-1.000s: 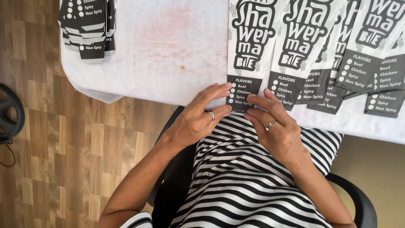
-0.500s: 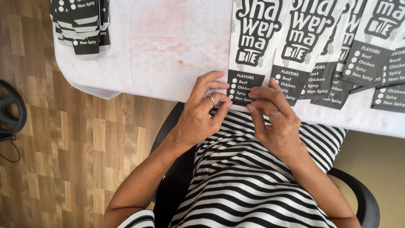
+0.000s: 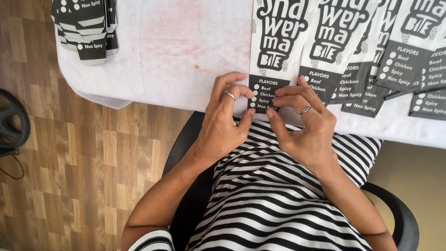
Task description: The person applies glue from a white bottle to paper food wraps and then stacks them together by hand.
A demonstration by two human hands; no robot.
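Note:
A long black-and-white printed paper sleeve (image 3: pixel 274 51) lies flat on the white tablecloth (image 3: pixel 176 51), its dark lower end at the table's near edge. My left hand (image 3: pixel 225 125) pinches the left corner of that lower end between thumb and fingers; a ring shows on one finger. My right hand (image 3: pixel 304 125), also ringed, grips the same end from the right, fingertips on the dark panel. Both hands meet over the sleeve's bottom edge, just above my striped lap.
Several more flat sleeves (image 3: pixel 371 56) overlap in a row to the right. A stack of folded sleeves (image 3: pixel 86 23) sits at the table's far left. A black chair arm (image 3: pixel 395 209) curves by my right side. Wooden floor (image 3: pixel 69 162) and a black round object (image 3: pixel 11 123) lie left.
Both hands have shifted slightly up onto the sleeve's lower end, and the fingers have closed tighter on its corners. The view has moved a little toward the table.

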